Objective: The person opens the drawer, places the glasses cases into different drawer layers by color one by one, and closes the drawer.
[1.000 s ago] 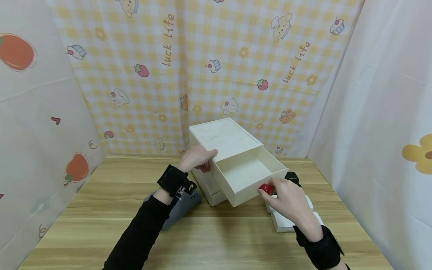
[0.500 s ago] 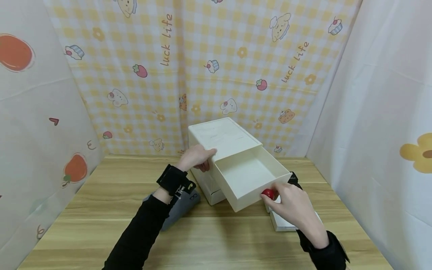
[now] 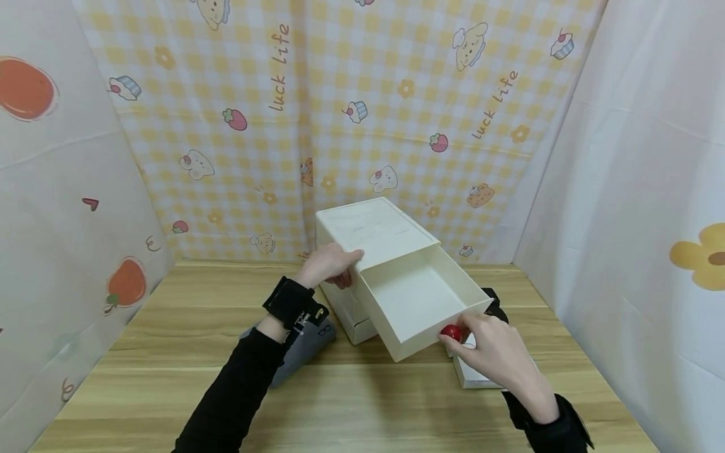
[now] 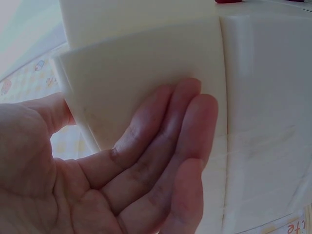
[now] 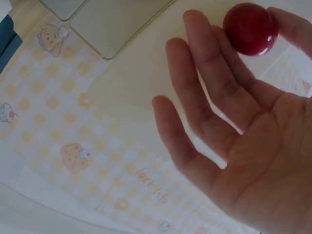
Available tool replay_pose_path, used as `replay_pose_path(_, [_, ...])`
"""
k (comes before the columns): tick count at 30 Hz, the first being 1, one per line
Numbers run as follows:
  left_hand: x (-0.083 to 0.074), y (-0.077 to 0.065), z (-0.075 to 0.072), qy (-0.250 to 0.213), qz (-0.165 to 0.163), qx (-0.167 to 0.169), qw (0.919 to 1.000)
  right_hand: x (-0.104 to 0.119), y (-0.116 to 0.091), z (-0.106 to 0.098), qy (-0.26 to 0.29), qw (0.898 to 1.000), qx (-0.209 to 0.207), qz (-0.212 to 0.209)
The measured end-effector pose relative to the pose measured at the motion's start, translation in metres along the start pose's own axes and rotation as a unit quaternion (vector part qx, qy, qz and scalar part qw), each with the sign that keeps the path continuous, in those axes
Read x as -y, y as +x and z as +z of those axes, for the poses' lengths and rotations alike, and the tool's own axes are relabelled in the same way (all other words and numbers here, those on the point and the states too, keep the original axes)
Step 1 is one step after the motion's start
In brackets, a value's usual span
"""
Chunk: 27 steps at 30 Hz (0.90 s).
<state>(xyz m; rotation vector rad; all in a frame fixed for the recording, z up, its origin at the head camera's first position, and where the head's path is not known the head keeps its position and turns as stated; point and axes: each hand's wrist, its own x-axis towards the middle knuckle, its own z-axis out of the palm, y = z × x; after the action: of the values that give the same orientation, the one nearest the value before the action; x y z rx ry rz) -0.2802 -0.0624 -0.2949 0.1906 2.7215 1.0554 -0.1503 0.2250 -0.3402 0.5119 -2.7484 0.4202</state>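
From the head view, I see the left hand point(image 3: 328, 263) holding the corner of a white box point(image 3: 376, 233). The right hand point(image 3: 498, 349) pinches a red knob point(image 3: 451, 332) on the front of the drawer point(image 3: 419, 296), which sticks out. A grey case point(image 3: 306, 355) on the table point(image 3: 362, 409) has a tiny mark I can't read. The back cloth point(image 3: 362, 69) says "luck life" twice.

From the left wrist, bent fingers touch the box's wall.

From the right wrist, thumb and finger pinch the knob, other fingers loose. "luck life" shows there too.
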Motion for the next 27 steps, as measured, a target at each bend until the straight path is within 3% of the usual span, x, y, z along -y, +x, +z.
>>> replay_pose_path(5, [0.001, 0.001, 0.001, -0.001, 0.0, 0.001, 1.0, -0.023, -0.004, -0.004, 0.038, 0.997, 0.063, -0.039])
replay_pose_path(12, [0.001, 0.001, 0.001, -0.003, -0.002, -0.006, 1.0, -0.068, -0.008, 0.002, 0.015, 0.986, 0.149, -0.078])
replay_pose_path(19, [0.002, 0.0, 0.001, -0.003, -0.002, -0.009, 1.0, -0.107, -0.012, 0.022, -0.023, 0.978, 0.192, -0.08])
replay_pose_path(27, [0.002, -0.002, 0.002, -0.003, 0.007, -0.011, 0.9999, -0.127, -0.021, 0.044, -0.071, 0.973, 0.211, -0.055])
